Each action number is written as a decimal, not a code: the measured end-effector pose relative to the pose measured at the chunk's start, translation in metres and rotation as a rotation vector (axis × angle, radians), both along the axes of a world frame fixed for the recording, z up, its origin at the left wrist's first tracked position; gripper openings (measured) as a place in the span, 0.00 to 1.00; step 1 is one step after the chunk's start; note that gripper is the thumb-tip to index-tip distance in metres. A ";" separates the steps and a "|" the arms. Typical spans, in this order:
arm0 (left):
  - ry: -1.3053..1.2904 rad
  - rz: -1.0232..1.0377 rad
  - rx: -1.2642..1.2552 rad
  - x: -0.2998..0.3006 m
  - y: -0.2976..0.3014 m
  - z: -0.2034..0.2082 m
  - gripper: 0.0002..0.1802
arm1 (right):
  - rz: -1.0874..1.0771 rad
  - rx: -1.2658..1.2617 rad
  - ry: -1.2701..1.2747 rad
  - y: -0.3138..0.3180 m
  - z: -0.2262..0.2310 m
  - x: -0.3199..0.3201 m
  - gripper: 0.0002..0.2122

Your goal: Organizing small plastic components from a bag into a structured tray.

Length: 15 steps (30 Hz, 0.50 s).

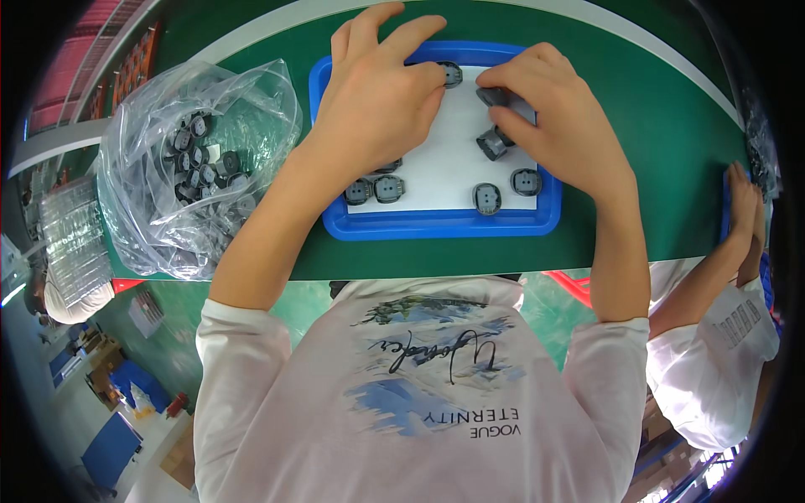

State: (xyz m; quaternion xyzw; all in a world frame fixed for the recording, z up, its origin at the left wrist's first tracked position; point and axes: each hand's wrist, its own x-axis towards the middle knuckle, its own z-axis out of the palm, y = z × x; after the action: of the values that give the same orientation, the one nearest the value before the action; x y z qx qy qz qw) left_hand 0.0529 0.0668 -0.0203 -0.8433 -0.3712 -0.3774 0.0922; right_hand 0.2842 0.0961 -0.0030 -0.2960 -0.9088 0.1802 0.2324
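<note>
blue plastic tray (436,225) sits at the upper centre of the frame on the green worktop (662,126), lined with white paper. the left hand (377,101) lies over its left part, fingers curled, touching a small grey part (451,74). the right hand (553,117) pinches another grey part (495,95) at the tray's right. a clear bag of parts (197,163) lies at left.
</note>
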 end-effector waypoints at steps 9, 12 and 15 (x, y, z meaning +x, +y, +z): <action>0.122 0.211 -0.335 0.005 -0.013 0.012 0.08 | -0.113 0.192 -0.035 0.001 -0.013 -0.007 0.13; 0.120 0.223 -0.280 0.002 -0.013 0.006 0.08 | -0.069 0.172 0.025 0.001 -0.009 -0.009 0.13; 0.112 0.215 -0.265 0.001 -0.013 0.004 0.07 | -0.147 0.133 -0.033 -0.002 0.001 -0.005 0.12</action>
State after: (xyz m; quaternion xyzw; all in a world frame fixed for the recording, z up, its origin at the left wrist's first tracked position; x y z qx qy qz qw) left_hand 0.0534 0.0540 -0.0167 -0.8233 -0.5000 -0.2656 0.0404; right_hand 0.2788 0.0938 -0.0016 -0.3486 -0.8984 0.0969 0.2489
